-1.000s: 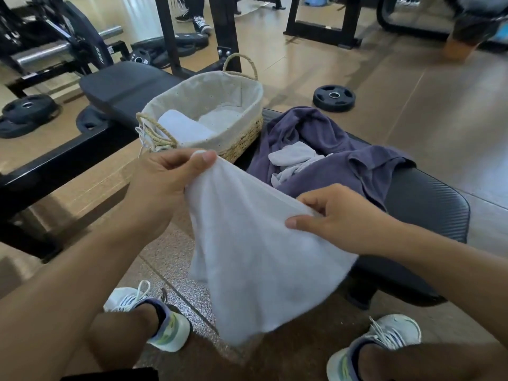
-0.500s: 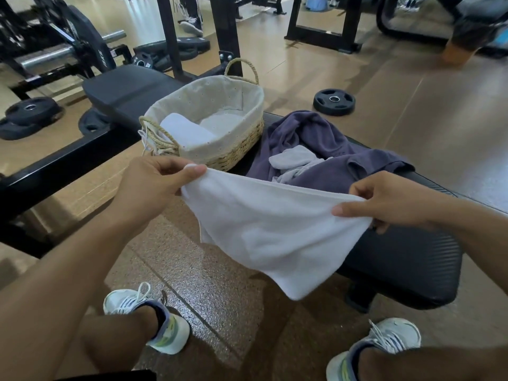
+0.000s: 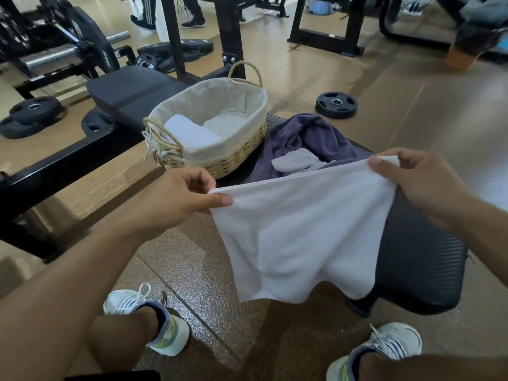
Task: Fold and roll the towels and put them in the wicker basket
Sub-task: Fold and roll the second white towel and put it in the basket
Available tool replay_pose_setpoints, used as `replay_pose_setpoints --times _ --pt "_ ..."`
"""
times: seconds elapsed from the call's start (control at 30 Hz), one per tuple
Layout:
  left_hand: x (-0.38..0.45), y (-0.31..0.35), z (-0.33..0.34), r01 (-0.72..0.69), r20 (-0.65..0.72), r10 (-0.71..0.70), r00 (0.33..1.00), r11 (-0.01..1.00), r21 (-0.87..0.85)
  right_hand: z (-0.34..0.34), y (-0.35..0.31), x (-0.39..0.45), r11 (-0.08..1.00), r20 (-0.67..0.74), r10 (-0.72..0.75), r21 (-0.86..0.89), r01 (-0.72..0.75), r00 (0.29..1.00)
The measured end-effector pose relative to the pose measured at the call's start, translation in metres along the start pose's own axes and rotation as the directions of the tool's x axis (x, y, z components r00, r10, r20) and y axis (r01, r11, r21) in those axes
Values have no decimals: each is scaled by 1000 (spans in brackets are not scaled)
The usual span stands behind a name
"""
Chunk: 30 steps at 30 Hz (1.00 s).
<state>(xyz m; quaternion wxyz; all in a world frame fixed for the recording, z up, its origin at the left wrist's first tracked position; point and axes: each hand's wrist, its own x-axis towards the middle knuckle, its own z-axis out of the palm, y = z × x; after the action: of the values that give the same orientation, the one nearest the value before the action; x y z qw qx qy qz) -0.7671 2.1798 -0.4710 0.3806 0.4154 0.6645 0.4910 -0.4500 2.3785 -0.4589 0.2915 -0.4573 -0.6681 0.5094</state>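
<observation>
A white towel [image 3: 297, 237] hangs stretched between my hands, above the near end of a black gym bench [image 3: 423, 265]. My left hand [image 3: 181, 196] pinches its left top corner. My right hand [image 3: 423, 182] grips the right top corner. Behind the towel, on the bench, stands the wicker basket [image 3: 228, 158] with a cloth lining; a rolled white towel [image 3: 189, 133] lies inside at its left. To the basket's right lies a crumpled purple towel [image 3: 316, 138] with a small pale grey towel [image 3: 297, 162] on top of it.
A weight plate [image 3: 336, 104] lies on the floor behind the bench. More plates [image 3: 30, 114], a barbell rack [image 3: 68, 50] and black frame posts [image 3: 231, 37] stand at the left and back. My two feet in white shoes [image 3: 154, 323] are planted below.
My hands have moved apart and the right hand has risen, so the towel that hung slack is now spread wide with a taut top edge.
</observation>
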Motion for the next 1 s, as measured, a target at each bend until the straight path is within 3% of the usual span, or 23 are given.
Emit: replay_pose_setpoints --times 0.1,0.23,0.4,0.57,0.7,0.9,1.0 --pt "3 -4 4 16 -42 -17 999 1000 -21 2 5 0 987 -101 -57 -154 40 993" --pt "7 -5 10 47 -173 -66 983 993 -110 7 -1 -2 937 -83 -139 -332 104 987" --pt "8 -4 10 74 -301 -118 946 985 -155 15 -6 -2 983 -59 -16 -184 4 998" --pt "2 -9 25 53 -367 -109 924 986 -159 32 -14 -18 983 -44 -10 -183 2 999" --pt "-10 -7 42 -35 -363 -1 932 995 -93 61 -29 -47 997 193 69 27 -76 979" --pt "-30 -1 62 -95 -221 68 973 989 -114 85 -43 -80 998 575 -35 -28 62 817" --pt "-39 2 66 -108 -101 92 991 979 -172 88 -41 -84 985 631 -62 -86 150 773"
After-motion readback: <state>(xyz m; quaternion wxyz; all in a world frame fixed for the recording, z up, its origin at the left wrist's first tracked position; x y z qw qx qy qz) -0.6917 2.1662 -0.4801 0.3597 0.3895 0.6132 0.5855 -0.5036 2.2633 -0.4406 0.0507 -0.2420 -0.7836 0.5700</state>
